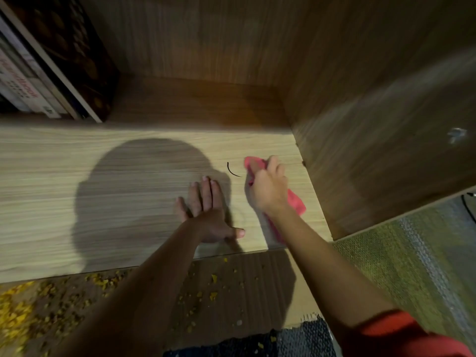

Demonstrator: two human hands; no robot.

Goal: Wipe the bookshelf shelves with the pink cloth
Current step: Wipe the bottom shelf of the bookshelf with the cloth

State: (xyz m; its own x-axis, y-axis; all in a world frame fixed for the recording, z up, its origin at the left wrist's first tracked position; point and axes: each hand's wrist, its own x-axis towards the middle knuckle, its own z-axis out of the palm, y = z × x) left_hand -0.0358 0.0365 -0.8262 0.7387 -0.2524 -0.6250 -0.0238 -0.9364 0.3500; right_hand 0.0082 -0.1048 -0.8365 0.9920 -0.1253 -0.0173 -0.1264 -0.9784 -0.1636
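The light wooden shelf board (77,191) fills the middle of the head view. My right hand (268,186) is closed around the pink cloth (296,202) and presses it onto the shelf near its right end, close to the side panel. The cloth shows above the fingers and trails back under the wrist. My left hand (208,210) lies flat on the shelf just left of it, fingers spread, holding nothing. A thin dark curved strand (233,171) lies on the board between the two hands.
Books (38,73) stand at the shelf's far left. The wooden back panel (206,42) and right side panel (386,124) enclose the bay. Below the front edge, a lower surface (231,292) carries yellow crumbs. A green woven rug (412,266) lies at the right.
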